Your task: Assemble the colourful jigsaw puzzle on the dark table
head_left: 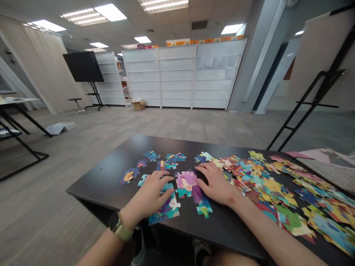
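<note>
My left hand [152,192] lies with its fingers apart over a teal and purple puzzle section [168,212] at the table's near edge. Between my hands sits a joined section with a pink picture [185,181], and a purple and green strip [202,203] runs down from its right side. My right hand [215,181] rests at the right of that section, its fingers spread and the thumb touching the purple part. Several blue pieces [172,160] lie beyond my hands, and a piece with an orange figure [129,176] lies to the left.
A large heap of loose puzzle pieces [266,184] covers the right side of the black table [108,173]. A pink and grey cloth item [330,162] lies at the far right. Beyond stand a black easel [313,99], white shelves [177,77] and a screen [83,67].
</note>
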`<state>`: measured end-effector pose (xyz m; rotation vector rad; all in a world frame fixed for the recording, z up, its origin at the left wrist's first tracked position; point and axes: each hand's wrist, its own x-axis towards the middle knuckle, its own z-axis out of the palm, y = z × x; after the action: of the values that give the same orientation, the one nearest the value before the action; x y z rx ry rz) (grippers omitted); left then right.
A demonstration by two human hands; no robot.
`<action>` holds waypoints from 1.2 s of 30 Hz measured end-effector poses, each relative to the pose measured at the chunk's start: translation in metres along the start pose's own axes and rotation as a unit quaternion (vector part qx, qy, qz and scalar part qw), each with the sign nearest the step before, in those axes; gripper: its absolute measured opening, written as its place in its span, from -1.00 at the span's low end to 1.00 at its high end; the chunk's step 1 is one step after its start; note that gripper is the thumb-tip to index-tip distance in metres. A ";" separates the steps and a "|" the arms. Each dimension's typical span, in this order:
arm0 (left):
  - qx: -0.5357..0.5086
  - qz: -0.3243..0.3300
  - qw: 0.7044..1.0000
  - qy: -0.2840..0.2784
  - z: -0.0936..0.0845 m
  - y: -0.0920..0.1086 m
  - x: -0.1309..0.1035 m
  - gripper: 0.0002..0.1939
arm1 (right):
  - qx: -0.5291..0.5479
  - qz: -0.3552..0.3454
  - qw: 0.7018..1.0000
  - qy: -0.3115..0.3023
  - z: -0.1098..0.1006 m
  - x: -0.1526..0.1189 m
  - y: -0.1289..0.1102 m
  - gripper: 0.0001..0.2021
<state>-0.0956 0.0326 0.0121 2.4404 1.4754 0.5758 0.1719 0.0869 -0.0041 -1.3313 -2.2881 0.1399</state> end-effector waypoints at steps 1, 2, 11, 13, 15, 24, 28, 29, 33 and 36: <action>-0.002 -0.001 1.000 -0.001 0.000 -0.001 -0.001 -0.68 | 0.011 0.003 1.000 0.022 -0.001 0.001 0.002 -0.64; -0.002 0.000 1.000 -0.002 0.000 0.000 -0.001 -0.68 | 0.026 0.009 0.998 0.052 -0.004 0.002 0.004 -0.61; 0.044 0.029 0.998 -0.018 0.014 -0.008 -0.005 -0.56 | 0.099 0.124 0.954 0.255 -0.054 0.005 0.045 -0.45; 0.054 0.040 0.998 -0.014 0.016 -0.015 -0.003 -0.57 | 0.078 0.148 0.953 0.251 -0.058 0.006 0.050 -0.42; 0.066 0.058 0.996 -0.004 0.017 -0.024 -0.002 -0.58 | 0.053 0.151 0.963 0.218 -0.055 0.006 0.049 -0.45; 0.075 0.124 0.988 0.060 0.038 -0.059 -0.003 -0.57 | -0.064 0.132 0.989 -0.016 -0.030 -0.012 0.012 -0.77; 0.081 0.123 0.988 0.052 0.028 -0.046 -0.005 -0.59 | -0.075 0.131 0.988 -0.035 -0.034 -0.009 0.015 -0.80; 0.084 0.122 0.988 0.050 0.025 -0.042 -0.005 -0.59 | -0.079 0.139 0.987 -0.032 -0.034 -0.008 0.017 -0.79; 0.084 0.120 0.988 0.045 0.023 -0.040 -0.006 -0.59 | -0.105 0.182 0.978 -0.010 -0.031 -0.005 0.026 -0.77; 0.077 0.122 0.988 0.046 0.031 -0.050 -0.008 -0.57 | -0.128 0.209 0.970 0.002 -0.032 -0.006 0.031 -0.75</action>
<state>-0.1246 0.0491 -0.0371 2.7751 1.3069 0.6513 0.2133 0.0927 0.0116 -1.9336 -2.0412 -0.0227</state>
